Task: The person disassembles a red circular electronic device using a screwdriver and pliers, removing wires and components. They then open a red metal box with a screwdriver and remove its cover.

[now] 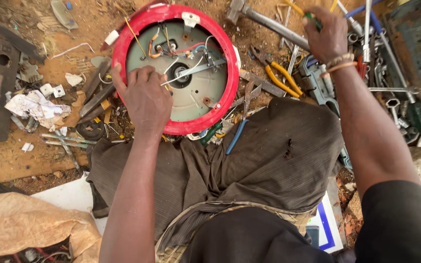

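A round red appliance (222,104) lies upside down on the ground between my knees, its grey-green base plate (196,95) showing wires and a metal strip. My left hand (144,97) rests on its left rim, fingers curled over the plate's edge. My right hand (325,34) reaches to the upper right into a pile of tools and is closed on a green-and-yellow handled tool (308,14), whose tip I cannot make out.
Yellow-handled pliers (281,75), blue-handled pliers (242,122), a hammer (269,24) and several wrenches and sockets (386,63) lie to the right. Crumpled paper (35,107) and scrap metal (96,92) sit on the left. A dark metal box (415,44) stands far right.
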Demonstrator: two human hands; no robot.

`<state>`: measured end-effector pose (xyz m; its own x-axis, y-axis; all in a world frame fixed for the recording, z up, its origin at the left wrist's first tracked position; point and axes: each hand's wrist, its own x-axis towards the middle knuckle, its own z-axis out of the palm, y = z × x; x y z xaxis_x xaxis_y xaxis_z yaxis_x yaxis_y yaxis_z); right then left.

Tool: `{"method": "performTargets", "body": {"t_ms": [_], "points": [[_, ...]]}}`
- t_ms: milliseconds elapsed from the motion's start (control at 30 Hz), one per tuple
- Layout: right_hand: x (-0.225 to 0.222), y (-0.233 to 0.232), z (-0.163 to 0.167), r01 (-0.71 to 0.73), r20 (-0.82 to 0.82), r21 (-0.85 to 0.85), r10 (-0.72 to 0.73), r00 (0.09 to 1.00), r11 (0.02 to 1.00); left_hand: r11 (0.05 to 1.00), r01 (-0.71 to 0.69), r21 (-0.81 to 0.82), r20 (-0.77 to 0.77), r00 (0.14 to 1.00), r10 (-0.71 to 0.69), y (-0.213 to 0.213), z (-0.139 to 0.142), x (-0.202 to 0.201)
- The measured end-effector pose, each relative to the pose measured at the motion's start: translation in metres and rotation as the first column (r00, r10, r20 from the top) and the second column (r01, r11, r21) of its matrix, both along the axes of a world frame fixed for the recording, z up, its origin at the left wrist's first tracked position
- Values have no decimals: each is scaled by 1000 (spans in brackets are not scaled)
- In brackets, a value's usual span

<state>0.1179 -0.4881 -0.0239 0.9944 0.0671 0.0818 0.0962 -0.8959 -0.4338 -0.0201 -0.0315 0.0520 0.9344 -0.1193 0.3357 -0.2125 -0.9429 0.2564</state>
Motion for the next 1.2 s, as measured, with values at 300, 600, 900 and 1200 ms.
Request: {"method": "performTargets", "body": {"t_ms": [300, 600, 900, 1200], "points": [[-116, 131, -12, -376, -296, -198, 311, 903, 905, 995, -20, -94, -40, 999, 16, 0, 2, 0], [-136, 142, -63, -347, -394, -50, 301, 868, 937, 995, -41, -91, 46, 998, 45, -4, -3, 2], [-165, 138, 28, 143, -119, 405, -103, 987, 903, 998, -59, 22, 47, 997, 58, -9, -6, 4], [-170, 126, 159, 270, 47, 859, 591, 805, -435, 998, -10, 56, -93, 996, 15, -10, 2, 3]]}}
